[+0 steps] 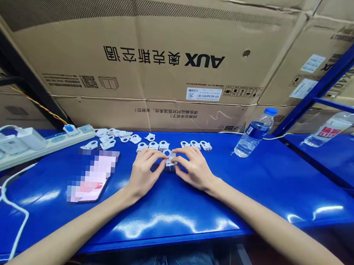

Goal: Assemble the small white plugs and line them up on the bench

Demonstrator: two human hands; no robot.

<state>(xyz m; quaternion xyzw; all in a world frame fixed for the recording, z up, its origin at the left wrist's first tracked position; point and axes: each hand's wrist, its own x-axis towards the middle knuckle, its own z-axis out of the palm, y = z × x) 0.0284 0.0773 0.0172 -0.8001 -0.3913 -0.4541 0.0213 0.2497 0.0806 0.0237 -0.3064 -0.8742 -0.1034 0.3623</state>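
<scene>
White plastic clip (pixel 169 157) | held above the middle of the blue desk (pixel 171 213) | left hand (pixel 144 172) and right hand (pixel 192 168) grasp it lightly between fingertips from either side, an even, steady pinch | loose clips (pixel 152 145) lie just beyond

Water bottle (pixel 253 132) right of plastic clips (pixel 164 145)

Between the left hand (pixel 143 174) and the right hand (pixel 192 168) sits one white plastic clip (pixel 169 158); beyond them lie roughly fifteen more white plastic clips (pixel 153 145), overlaps making the count unsure. To the right stand two water bottles (pixel 253 132); to the left lie one phone (pixel 90 177) and one power strip (pixel 36 151) with two white chargers (pixel 31 138).
</scene>
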